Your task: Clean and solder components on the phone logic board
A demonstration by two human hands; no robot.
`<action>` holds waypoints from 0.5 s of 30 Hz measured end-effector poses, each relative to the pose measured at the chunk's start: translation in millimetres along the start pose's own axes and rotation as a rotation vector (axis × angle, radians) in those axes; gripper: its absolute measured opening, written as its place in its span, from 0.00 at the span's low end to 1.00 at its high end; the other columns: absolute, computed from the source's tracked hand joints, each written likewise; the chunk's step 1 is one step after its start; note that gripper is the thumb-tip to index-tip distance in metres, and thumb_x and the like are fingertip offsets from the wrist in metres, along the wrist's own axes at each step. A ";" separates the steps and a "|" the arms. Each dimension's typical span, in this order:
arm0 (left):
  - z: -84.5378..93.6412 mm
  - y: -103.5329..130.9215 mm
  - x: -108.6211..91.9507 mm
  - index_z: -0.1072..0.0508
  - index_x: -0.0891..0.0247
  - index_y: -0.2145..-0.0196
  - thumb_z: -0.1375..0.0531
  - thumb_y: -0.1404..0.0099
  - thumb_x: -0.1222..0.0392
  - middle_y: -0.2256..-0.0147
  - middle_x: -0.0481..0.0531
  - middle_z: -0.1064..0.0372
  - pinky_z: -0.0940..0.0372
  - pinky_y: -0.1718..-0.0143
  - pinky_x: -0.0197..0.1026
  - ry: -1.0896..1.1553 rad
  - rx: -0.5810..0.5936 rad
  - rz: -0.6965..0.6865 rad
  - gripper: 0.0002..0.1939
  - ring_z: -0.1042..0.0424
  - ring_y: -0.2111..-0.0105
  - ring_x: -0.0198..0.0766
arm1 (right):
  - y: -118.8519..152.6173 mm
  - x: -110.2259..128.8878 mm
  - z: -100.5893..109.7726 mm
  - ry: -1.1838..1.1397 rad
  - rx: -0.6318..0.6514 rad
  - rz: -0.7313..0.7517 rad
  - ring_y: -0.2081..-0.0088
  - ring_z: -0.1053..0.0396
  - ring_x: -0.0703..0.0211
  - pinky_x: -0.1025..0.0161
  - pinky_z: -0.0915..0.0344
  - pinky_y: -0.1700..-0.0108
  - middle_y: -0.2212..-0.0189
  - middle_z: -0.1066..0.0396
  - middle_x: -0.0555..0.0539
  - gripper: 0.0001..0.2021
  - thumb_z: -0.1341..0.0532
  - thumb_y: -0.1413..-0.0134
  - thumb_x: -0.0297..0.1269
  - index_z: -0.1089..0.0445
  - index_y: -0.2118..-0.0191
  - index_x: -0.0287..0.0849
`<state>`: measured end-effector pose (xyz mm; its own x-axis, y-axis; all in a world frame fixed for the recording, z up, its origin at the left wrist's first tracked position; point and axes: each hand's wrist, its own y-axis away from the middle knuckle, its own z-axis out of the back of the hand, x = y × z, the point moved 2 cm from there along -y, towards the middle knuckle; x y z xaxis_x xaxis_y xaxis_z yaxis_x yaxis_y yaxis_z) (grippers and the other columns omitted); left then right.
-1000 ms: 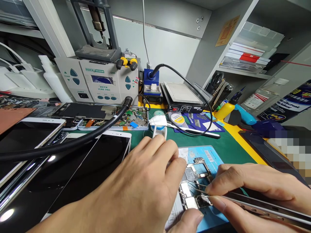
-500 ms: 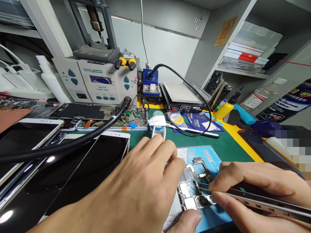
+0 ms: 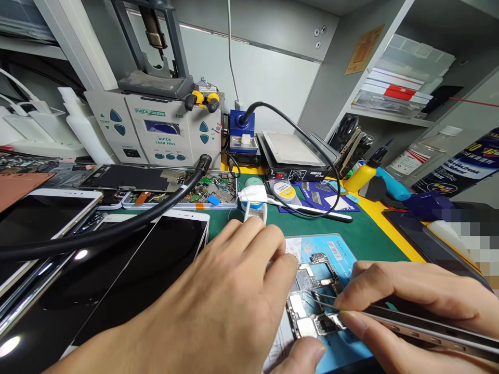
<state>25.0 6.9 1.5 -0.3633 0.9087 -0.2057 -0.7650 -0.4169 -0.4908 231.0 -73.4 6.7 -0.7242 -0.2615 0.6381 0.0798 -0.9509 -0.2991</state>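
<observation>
A phone circuit board (image 3: 306,326) with silver shields and cut-out gaps lies on a blue and white pad (image 3: 343,340). My left hand (image 3: 230,285) is curled around the board's left side, the index finger bent at its upper left and the thumb at its lower edge. Some of these fingertips are hidden. My right hand (image 3: 390,296) pinches a pair of metal tweezers (image 3: 429,337) between thumb and index finger. Their thin tips reach over the middle of the board; whether they touch it I cannot tell.
Phones with dark screens (image 3: 128,270) lie at left, under a black hose (image 3: 156,228) from a hot-air station (image 3: 156,135). A tray of circuit boards (image 3: 179,205), a soldering iron (image 3: 312,208) and a heating plate (image 3: 290,150) stand behind. A yellow bottle (image 3: 360,176) is at right.
The tweezer tips have shifted slightly to the left over the board. Both hands otherwise keep nearly the same place.
</observation>
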 end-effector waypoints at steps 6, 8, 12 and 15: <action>-0.8 2.8 -1.3 0.24 0.62 0.56 0.39 0.38 0.59 0.51 0.59 0.26 0.30 0.49 0.53 -0.016 -0.024 0.004 0.12 0.30 0.49 0.54 | -0.3 -0.2 -0.5 -0.005 0.041 -0.001 0.81 0.28 0.64 0.70 0.33 0.77 0.79 0.24 0.57 0.07 0.31 0.44 0.34 0.24 0.72 0.51; -0.5 2.4 -1.4 0.24 0.62 0.57 0.39 0.38 0.59 0.52 0.58 0.26 0.30 0.49 0.53 -0.004 -0.021 0.011 0.12 0.30 0.50 0.54 | -0.5 -0.2 -0.7 -0.019 0.044 0.013 0.81 0.28 0.65 0.71 0.33 0.77 0.80 0.24 0.57 0.07 0.31 0.43 0.34 0.24 0.71 0.51; 0.5 0.2 -0.9 0.25 0.62 0.60 0.37 0.39 0.60 0.54 0.56 0.27 0.30 0.49 0.52 0.015 0.004 0.010 0.09 0.30 0.52 0.53 | 0.8 -1.7 0.3 -0.045 0.022 0.055 0.79 0.26 0.64 0.70 0.33 0.76 0.78 0.23 0.57 0.06 0.30 0.43 0.33 0.25 0.69 0.51; 1.1 -2.0 2.2 0.25 0.62 0.60 0.37 0.39 0.59 0.54 0.57 0.27 0.30 0.50 0.53 0.012 0.003 0.002 0.09 0.30 0.52 0.53 | 2.4 -2.8 2.6 -0.034 -0.003 0.099 0.79 0.27 0.63 0.69 0.36 0.79 0.78 0.24 0.57 0.08 0.32 0.43 0.30 0.27 0.68 0.51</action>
<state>25.2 9.7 2.9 -0.3586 0.9080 -0.2165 -0.7657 -0.4188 -0.4882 235.0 -75.4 6.0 -0.6895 -0.3596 0.6287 0.1478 -0.9197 -0.3639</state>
